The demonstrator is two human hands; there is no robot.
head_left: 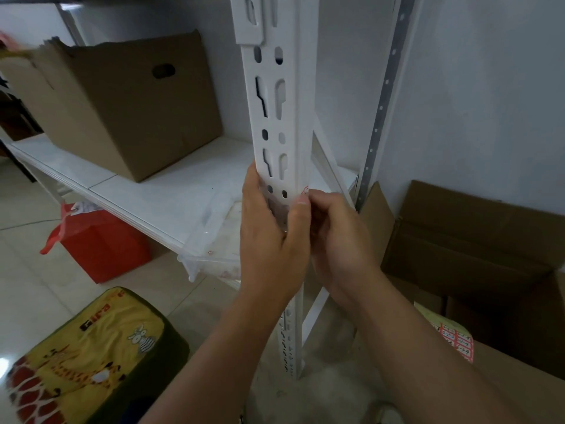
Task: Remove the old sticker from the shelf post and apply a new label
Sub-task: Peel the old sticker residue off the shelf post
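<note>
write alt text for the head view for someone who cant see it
Both hands work at a white slotted shelf post: the left hand wraps it while the right hand pinches a small sticker at its edge. A cardboard box sits on the shelf behind.

Shelf post white painted metal, matt; box brown cardboard.

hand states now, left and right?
Left hand: wrapped round the shelf post.
Right hand: thumb and fingers pinching a sticker at the post's edge.

Two hands, one white shelf post, three cardboard boxes, one red bag, one clear tray
</note>
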